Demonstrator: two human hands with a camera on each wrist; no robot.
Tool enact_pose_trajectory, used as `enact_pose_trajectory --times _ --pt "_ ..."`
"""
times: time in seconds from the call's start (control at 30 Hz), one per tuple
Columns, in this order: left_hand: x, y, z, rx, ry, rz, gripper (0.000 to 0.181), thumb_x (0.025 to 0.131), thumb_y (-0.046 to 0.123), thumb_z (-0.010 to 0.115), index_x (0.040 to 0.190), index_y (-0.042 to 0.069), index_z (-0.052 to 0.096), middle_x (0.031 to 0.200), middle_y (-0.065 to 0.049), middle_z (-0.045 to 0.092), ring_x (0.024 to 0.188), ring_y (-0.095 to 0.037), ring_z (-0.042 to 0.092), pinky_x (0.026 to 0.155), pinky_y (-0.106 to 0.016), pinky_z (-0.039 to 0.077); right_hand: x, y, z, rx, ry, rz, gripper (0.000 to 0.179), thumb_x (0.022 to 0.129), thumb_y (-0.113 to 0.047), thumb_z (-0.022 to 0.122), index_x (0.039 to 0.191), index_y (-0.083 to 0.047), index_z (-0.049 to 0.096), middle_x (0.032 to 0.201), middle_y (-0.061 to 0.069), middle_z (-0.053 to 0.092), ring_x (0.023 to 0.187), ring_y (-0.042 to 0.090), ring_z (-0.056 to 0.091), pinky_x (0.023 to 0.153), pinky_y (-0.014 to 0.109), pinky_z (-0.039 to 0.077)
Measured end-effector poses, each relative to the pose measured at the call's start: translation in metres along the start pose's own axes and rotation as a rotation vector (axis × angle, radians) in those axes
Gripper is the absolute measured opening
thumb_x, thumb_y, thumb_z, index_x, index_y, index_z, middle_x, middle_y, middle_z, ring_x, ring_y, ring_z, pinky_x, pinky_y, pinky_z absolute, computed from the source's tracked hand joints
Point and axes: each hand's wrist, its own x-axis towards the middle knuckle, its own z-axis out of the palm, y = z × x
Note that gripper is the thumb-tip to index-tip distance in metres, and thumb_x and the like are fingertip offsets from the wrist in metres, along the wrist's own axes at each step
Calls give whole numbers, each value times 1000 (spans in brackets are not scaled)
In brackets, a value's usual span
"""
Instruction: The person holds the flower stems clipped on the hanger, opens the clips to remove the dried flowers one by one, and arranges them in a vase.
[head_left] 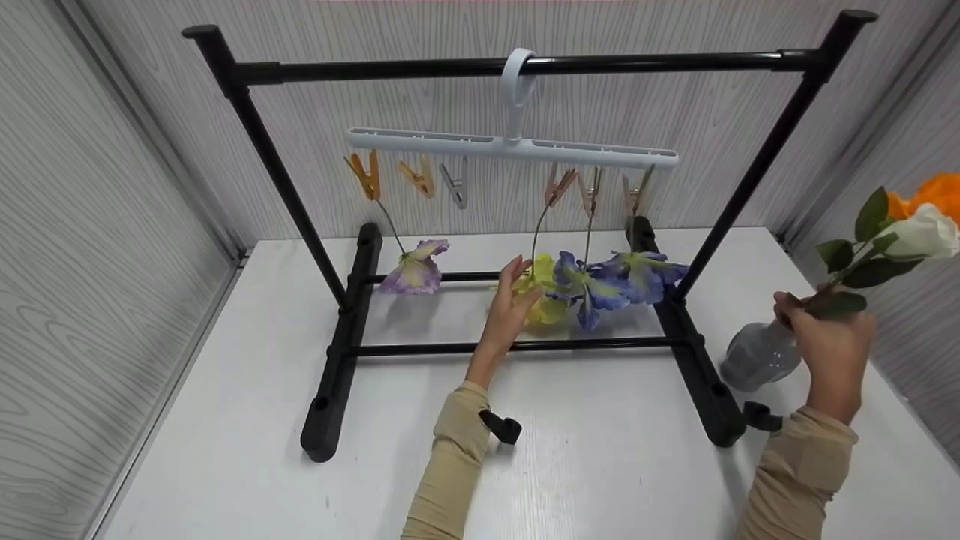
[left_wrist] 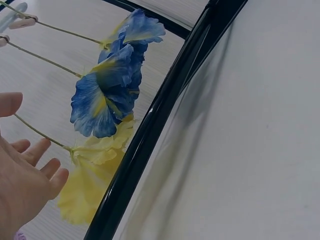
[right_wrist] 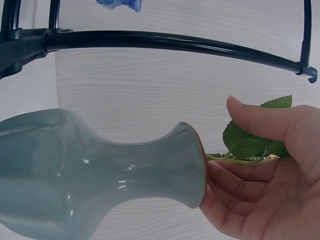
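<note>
My left hand (head_left: 511,304) is beside a yellow artificial flower (head_left: 550,311), its fingers loosely spread near the stem. In the left wrist view nothing is gripped. At the right, my right hand (head_left: 836,345) is at the mouth of a grey-green vase (right_wrist: 145,170). Its fingers lie behind the green stems (right_wrist: 235,160) and touch the lip, with the thumb apart from them. The stems carry leaves, a white rose (head_left: 926,232) and an orange flower (head_left: 937,193). Two blue flowers (head_left: 646,276) hang right of the yellow one.
A black rack (head_left: 420,71) stands on the white table (head_left: 585,465). From its bar hangs a pale hanger (head_left: 450,142) with several clips. An orange clip (head_left: 366,176) holds a purple flower (head_left: 412,271); a grey clip (head_left: 455,184) holds nothing.
</note>
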Motion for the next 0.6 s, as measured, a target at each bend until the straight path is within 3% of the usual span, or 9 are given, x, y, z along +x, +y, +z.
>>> enact_pose_trajectory --times 0.23,0.37,0.5,0.6 --pt "0 2 5 -17 -29 16 61 106 9 53 160 -1 26 155 -21 40 150 -34 31 124 -46 24 -2 -3 -8 -71 -32 0 26 83 -23 85 79 -6 66 57 -26 50 60 -2 48 64 21 39" --pt "1 2 7 -80 -51 35 61 107 7 51 160 -2 23 156 -25 35 152 -35 29 124 -43 26 -4 -3 -12 -128 -18 -88 29 82 -22 86 73 0 69 53 -30 45 56 -1 44 61 25 37" --pt "4 0 7 -97 -35 50 62 107 5 49 161 -3 20 161 -25 27 151 -37 29 122 -47 28 -5 -3 -12 -174 -15 -178 30 82 -22 85 80 7 76 51 -36 41 56 -2 41 64 29 36" --pt "8 0 4 -81 -5 44 66 106 6 51 163 1 18 167 -19 19 150 -38 29 119 -50 34 -5 -3 -12 -183 -41 -170 30 84 -24 84 88 5 79 53 -38 42 59 -3 42 65 31 37"
